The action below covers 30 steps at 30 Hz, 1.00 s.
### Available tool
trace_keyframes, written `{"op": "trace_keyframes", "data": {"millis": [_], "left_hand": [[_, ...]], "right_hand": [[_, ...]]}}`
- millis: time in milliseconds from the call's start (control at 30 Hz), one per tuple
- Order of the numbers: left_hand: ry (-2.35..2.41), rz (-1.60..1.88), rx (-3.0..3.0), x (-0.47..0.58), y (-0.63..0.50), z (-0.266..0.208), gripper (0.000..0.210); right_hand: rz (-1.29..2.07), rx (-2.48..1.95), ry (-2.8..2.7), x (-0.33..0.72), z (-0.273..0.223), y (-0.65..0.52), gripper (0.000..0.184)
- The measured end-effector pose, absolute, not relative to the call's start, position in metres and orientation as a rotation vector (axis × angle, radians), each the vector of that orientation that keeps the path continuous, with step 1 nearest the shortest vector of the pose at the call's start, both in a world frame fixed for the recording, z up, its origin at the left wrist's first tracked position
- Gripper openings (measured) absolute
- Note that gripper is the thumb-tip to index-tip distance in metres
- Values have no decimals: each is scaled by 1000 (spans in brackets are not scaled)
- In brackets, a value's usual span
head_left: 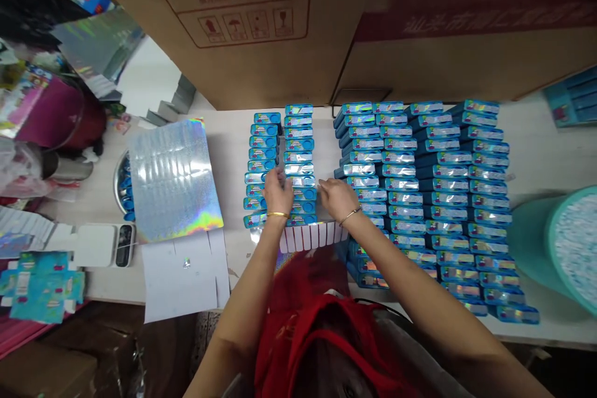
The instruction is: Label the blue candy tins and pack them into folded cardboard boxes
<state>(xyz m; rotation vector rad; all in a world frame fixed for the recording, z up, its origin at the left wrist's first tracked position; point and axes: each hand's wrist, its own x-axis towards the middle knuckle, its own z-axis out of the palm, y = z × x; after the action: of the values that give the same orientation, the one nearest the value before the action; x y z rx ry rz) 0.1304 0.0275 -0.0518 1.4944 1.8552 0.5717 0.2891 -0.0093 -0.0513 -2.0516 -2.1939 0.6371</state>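
Small flat blue boxes stand in two columns before me: a left column (262,142) and a middle column (298,145). My left hand (278,193) lies between them, fingers curled at the left end of one box (303,181) in the middle column. At that box's right end is my right hand (339,198), its thumb and forefinger pinched together. Whatever either hand's fingertips hold is too small to make out. That box's top looks shiny, while boxes nearer me show a round mark. Close to my body lies a sheet of pale label strips (313,237).
Several columns of blue boxes (402,184) fill the right side. Large cartons (261,68) wall off the back. A teal bucket (532,239) stands far right. Leftward are a holographic sheet (173,183) over a metal bowl (117,183), white paper (180,280) and a small scale (97,245).
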Motion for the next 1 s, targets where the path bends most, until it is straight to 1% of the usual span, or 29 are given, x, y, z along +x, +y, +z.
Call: {"op": "trace_keyframes", "data": {"millis": [33,100,167,233,267,333,433,533,633,867,1000], "left_hand": [[1732,606,1539,117,24,-47,19],[1514,584,1683,86,12,-36,20],[1380,424,1843,54,-8,-27,27],[1307,245,1945,28,-31,-22,37],[1279,181,1973,20,-43,-22,36],[1241,121,2008,11,-62,-26,25],[1261,143,2119,10,-77,-32,27],[1360,228,2298,12,-79,-35,22],[1314,300,2415,13,-77,-38,23],[1282,269,2468,8,-89,-50,28],[1238,360,2451,7,-103,-52,29]], "right_hand": [[598,-2033,-2181,284,-41,-14,32],[587,-1881,-2177,270,-24,-29,35],[658,-1679,-2227,253,-13,-49,36],[742,-1550,-2292,237,-12,-68,31],[775,-1528,-2316,230,-15,-76,28],[819,-1531,-2349,221,-23,-88,25],[843,-1528,-2369,217,-33,-91,28],[850,-1541,-2355,217,-36,-86,29],[860,-1580,-2331,215,-37,-80,29],[927,-1618,-2318,212,-42,-74,26],[962,-1646,-2280,213,-47,-75,25]]}}
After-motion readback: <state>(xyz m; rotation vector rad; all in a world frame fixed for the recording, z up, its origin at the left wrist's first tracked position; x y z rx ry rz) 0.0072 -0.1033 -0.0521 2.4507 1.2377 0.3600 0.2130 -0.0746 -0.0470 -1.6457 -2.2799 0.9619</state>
